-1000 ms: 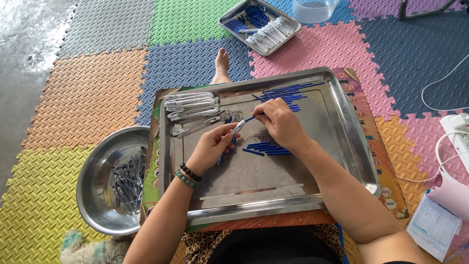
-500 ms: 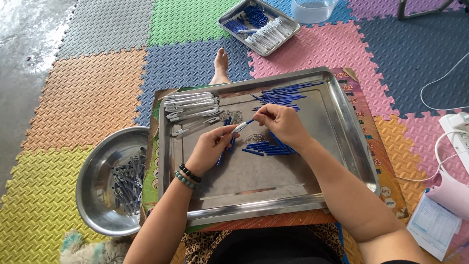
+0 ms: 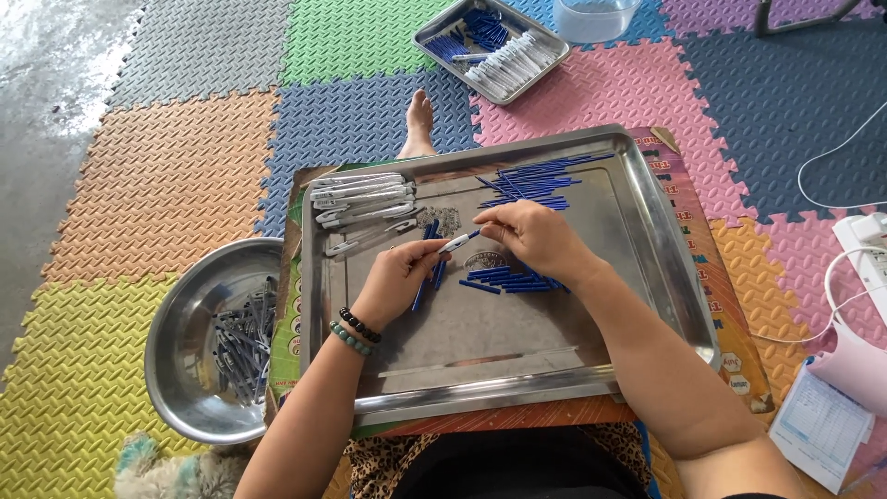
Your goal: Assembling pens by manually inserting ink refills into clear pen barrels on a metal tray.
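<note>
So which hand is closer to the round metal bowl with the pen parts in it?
Left. The left hand is over the tray's middle, on the side toward the bowl at lower left. The right hand is further right, past the pen both hands hold.

pen (image 3: pixel 455 244) | white barrel, blue tip | tilted, tip up-right | held over steel tray (image 3: pixel 517 370), between both hands

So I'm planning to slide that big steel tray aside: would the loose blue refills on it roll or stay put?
The blue refills look thin, round and light, so they would probably roll or scatter on the smooth steel tray. Its raised rim should likely keep them in. They look stiff rather than floppy, lying straight.
</note>
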